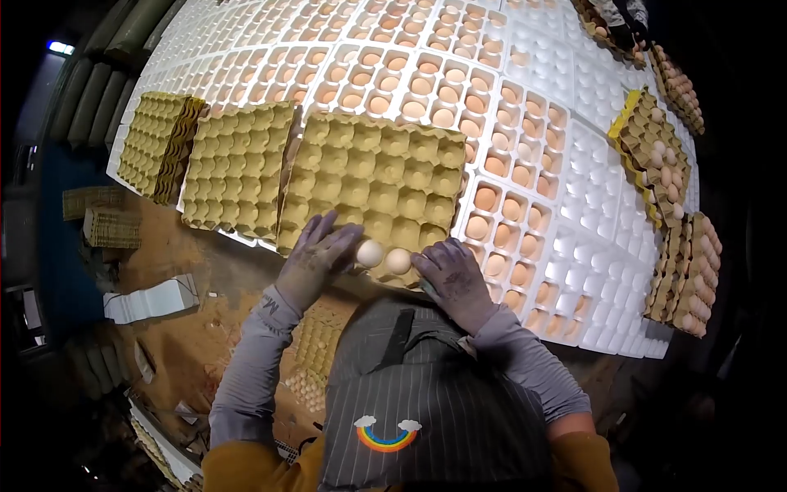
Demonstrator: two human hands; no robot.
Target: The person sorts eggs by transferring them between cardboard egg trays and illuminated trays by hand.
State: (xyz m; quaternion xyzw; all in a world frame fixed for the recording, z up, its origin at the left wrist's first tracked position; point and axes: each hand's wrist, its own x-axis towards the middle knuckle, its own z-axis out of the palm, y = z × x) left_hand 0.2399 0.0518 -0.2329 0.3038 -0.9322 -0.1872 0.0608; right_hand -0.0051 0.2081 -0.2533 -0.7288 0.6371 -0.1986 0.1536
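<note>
- Two eggs [370,253] abreast between my left hand [316,254] and right hand [452,275], along the tray's [385,176] near edge.
- Each hand beside one egg.
- Clamped or apart: I cannot tell.

The head camera looks forward and steeply down over the apron [434,389], fairly close above the left hand [316,256] and right hand [455,280], its wide, curved view reaching across white trays [566,197]; the outer edges seem too dark to read.
</note>
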